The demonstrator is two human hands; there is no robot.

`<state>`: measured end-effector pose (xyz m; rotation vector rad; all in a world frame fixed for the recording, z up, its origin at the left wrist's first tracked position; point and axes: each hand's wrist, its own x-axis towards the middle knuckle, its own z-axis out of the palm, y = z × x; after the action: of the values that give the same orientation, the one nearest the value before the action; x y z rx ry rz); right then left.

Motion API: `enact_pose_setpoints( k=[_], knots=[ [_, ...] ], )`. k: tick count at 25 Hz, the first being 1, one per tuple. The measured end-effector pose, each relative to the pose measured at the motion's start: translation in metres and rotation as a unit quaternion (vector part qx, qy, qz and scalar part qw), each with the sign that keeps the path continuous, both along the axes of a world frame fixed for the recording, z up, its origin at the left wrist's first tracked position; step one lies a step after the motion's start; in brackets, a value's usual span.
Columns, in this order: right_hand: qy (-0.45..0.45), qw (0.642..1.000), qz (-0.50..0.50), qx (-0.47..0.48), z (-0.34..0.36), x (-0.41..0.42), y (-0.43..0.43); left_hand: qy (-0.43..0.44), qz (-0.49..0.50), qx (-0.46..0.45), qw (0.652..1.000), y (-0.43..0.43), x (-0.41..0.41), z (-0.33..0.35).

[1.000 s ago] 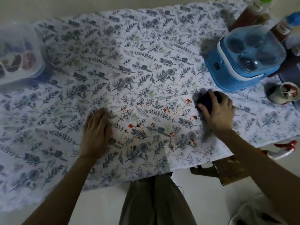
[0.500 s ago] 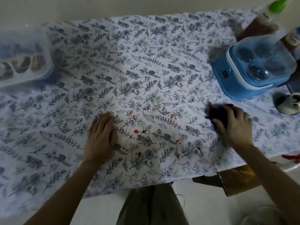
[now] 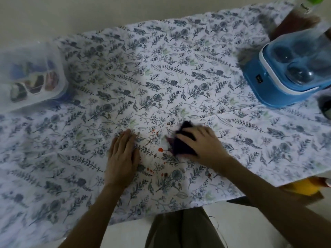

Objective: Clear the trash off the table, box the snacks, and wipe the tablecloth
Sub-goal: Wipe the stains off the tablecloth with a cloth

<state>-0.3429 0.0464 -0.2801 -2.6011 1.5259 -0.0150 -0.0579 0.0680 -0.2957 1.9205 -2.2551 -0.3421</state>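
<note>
With snacks sitting boxed in the clear container [image 3: 34,77], the right hand [image 3: 202,144], clamped on a dark cloth [image 3: 180,140], is wiping red stains [image 3: 160,149] remaining on the tablecloth [image 3: 125,68] while the flat, empty left hand [image 3: 122,156] is pinning it.

Tablecloth [image 3: 179,72]: white with a grey-blue leaf and flower print, spread flat over the table, lightly creased, near edge hanging down.
Stains [image 3: 160,149]: small red-orange spots scattered on the cloth near its front middle.
Wiping cloth [image 3: 180,143]: dark purple, bunched, lying on the stained patch.
Snack box [image 3: 32,77]: clear plastic, lidded, at the left edge, wrapped snacks inside.
</note>
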Motion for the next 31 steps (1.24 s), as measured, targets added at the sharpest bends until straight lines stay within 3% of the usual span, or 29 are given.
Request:
enact_pose_setpoints(
  k=[6, 10, 12, 14, 16, 18, 19, 24, 27, 31],
  knots=[
    [0.031, 0.981, -0.19, -0.028, 0.015, -0.107, 0.006, 0.02, 0.003, -0.015, 1.0, -0.002, 0.002, -0.005],
    [-0.002, 0.959, -0.275, -0.065, 0.007, -0.043, -0.048, 0.054, 0.016, -0.029, 0.998, 0.0, 0.004, -0.009],
    [-0.026, 0.958, -0.279, -0.059, 0.001, 0.008, -0.069, 0.104, 0.086, -0.03, 0.99, -0.001, 0.007, -0.005],
    [-0.044, 0.979, -0.195, -0.038, -0.002, 0.057, -0.07, 0.101, 0.123, -0.022, 0.987, -0.001, 0.022, -0.004],
    [-0.036, 0.999, -0.036, -0.011, -0.003, 0.085, -0.049, 0.024, 0.086, -0.006, 0.996, 0.004, 0.049, -0.005],
    [0.028, 0.993, 0.115, -0.015, -0.004, 0.074, -0.025, -0.023, 0.061, 0.017, 0.998, 0.009, 0.072, -0.006],
    [0.047, 0.989, 0.141, -0.024, -0.004, 0.056, -0.02, -0.029, 0.066, 0.022, 0.997, 0.01, 0.078, -0.006],
    [0.066, 0.996, -0.034, -0.054, 0.012, -0.014, -0.055, -0.014, 0.087, 0.016, 0.996, 0.011, 0.077, -0.01],
    [0.034, 0.983, -0.171, -0.063, 0.008, 0.031, -0.085, -0.01, 0.082, 0.012, 0.996, 0.011, 0.08, -0.012],
    [-0.052, 0.984, -0.168, -0.029, -0.004, 0.128, -0.08, 0.032, 0.106, -0.008, 0.994, 0.011, 0.081, -0.011]
  ],
)
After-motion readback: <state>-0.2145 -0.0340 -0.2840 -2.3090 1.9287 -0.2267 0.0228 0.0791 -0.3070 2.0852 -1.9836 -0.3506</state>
